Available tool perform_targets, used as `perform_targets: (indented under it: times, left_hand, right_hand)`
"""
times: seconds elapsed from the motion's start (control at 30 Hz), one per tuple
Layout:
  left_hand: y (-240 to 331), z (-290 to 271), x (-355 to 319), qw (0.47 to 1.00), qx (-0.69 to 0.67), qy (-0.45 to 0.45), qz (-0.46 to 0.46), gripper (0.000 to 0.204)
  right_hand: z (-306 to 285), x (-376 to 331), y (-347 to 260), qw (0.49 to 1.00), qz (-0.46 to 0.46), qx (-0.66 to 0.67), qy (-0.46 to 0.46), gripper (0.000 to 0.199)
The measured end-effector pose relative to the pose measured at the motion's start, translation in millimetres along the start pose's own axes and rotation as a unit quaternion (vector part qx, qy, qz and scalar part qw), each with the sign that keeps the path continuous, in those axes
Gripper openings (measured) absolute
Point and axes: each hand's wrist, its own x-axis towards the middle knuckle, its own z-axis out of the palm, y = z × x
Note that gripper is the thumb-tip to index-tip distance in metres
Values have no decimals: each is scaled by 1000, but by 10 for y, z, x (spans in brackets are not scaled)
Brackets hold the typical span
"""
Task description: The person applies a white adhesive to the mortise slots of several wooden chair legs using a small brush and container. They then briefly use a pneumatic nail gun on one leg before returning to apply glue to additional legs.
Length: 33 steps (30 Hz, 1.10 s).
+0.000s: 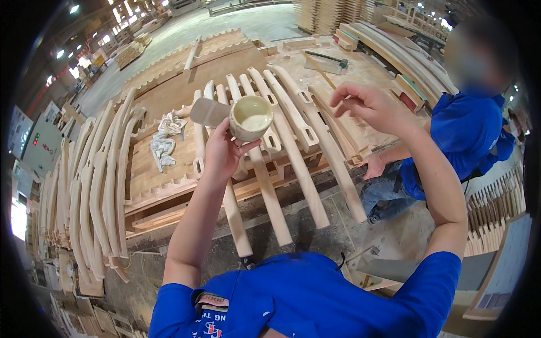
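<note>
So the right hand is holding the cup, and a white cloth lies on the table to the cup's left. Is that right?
Not quite: the left hand is holding the cup, as the head view shows. The white cloth does lie on the table to the cup's left.

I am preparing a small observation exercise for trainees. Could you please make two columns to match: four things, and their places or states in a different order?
Column 1
1. tub
2. white cloth
3. co-worker
4. cabinet

Column 2
a. at the right, dressed in blue
b. at the far left, showing small lights
c. held in the left hand
d. lying crumpled

Pairs: 1-c, 2-d, 3-a, 4-b
</note>
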Motion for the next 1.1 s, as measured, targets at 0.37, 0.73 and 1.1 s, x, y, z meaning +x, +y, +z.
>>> perform_targets:
  times: [0.37,0.73,1.1]
  left_hand:
    - [-369,426,10,993,76,85,11,35]
    - [-489,308,19,997,-30,74,-5,36]
    - [-591,449,262,993,-44,103,-27,35]
  right_hand:
    - [-170,241,-9,844,-143,-509,89,12]
    - [-51,406,533,999,-51,-12,12,17]
    - [139,476,1085,969,56,216,-106,14]
